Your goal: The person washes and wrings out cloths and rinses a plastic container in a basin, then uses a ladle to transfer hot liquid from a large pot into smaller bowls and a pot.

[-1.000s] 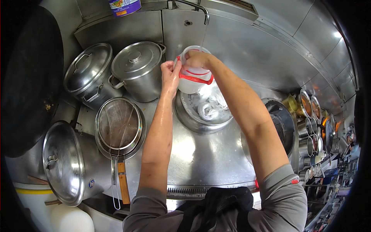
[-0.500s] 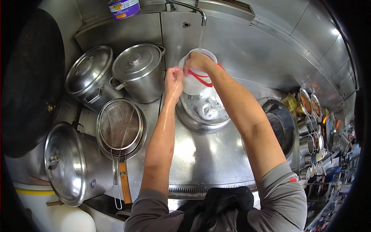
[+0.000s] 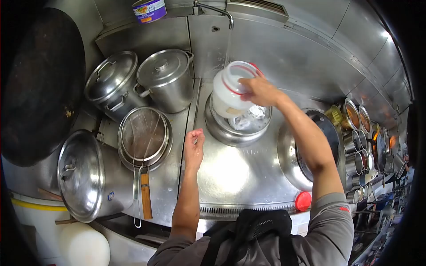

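My right hand (image 3: pixel 261 91) grips the rim of a translucent white plastic jar (image 3: pixel 222 98), which has a red band near its mouth and a red handle. The jar is tilted, its mouth toward my right hand. Below it sits a round steel pot (image 3: pixel 230 138) with crumpled, shiny clear plastic or foil (image 3: pixel 245 121) on top. My left hand (image 3: pixel 194 148) is apart from the jar, over the steel counter, its fingers curled with nothing visible in them. A curved faucet (image 3: pixel 222 9) sticks out from the wall behind the jar.
Lidded steel pots (image 3: pixel 163 82) stand at the left, near a wire strainer (image 3: pixel 143 135) with a wooden handle. A black wok (image 3: pixel 317 137) lies at the right. Near the front edge is a red lid (image 3: pixel 303 201). Several steel containers (image 3: pixel 353 164) line the far right.
My left hand has left the jar and come back toward me. My right hand has shifted to the jar's right side and tilted it. The red lid now shows.
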The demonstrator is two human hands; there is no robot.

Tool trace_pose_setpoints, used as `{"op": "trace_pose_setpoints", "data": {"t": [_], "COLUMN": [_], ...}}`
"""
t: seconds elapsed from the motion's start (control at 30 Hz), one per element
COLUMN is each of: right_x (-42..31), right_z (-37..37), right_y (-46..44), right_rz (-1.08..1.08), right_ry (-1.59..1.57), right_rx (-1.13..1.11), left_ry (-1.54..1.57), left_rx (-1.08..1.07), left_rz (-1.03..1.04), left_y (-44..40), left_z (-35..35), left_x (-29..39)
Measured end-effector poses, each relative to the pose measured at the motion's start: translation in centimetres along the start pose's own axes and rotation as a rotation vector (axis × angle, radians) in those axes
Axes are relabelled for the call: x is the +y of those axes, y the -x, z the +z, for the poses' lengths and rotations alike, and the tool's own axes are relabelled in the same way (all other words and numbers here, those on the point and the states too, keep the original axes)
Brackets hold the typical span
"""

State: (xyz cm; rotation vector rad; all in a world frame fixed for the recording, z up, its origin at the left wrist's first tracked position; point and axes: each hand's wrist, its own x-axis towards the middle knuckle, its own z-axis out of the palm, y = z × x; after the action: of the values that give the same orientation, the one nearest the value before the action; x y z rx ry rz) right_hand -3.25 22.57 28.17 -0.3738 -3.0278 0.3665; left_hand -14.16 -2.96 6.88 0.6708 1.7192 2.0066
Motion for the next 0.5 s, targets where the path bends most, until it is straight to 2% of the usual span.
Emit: {"op": "trace_pose_setpoints", "data": {"t": [0.03,0.07,0.13,0.17,0.27,0.33,0.37,0.43,0.5], "right_x": [-0.3,-1.4,-3.7,-4.3,-4.4,-2.5,-1.8,-1.2,-3.3], "right_z": [-0.7,-1.4,-1.5,-0.3,3.4,8.6,11.1,16.0,16.1], "right_y": [2.4,4.8,10.6,13.4,19.4,22.4,23.6,26.2,27.6], "right_rz": [0.021,0.031,-0.067,-0.123,-0.078,-0.065,-0.047,-0.065,0.042], "right_ry": [-0.147,-0.148,0.027,0.076,0.055,0.036,0.047,0.081,0.053], "right_rx": [0.022,0.009,-0.152,-0.073,-0.223,-0.276,-0.346,-0.308,-0.345], "left_ry": [0.014,0.032,0.027,0.017,0.122,-0.221,-0.283,-0.349,-0.303], "left_rx": [-0.013,-0.028,-0.057,-0.080,-0.284,-0.281,-0.296,-0.219,-0.174], "left_rz": [0.002,0.003,-0.041,-0.059,-0.044,0.120,0.066,0.040,0.097], "left_y": [1.6,3.0,6.1,7.5,11.3,13.3,14.3,16.2,15.9], "left_z": [-0.3,-0.1,1.5,2.5,7.1,10.5,11.9,14.8,16.1], "left_x": [-0.2,-0.4,1.8,2.8,3.1,-0.6,-1.3,-5.1,-5.9]}}
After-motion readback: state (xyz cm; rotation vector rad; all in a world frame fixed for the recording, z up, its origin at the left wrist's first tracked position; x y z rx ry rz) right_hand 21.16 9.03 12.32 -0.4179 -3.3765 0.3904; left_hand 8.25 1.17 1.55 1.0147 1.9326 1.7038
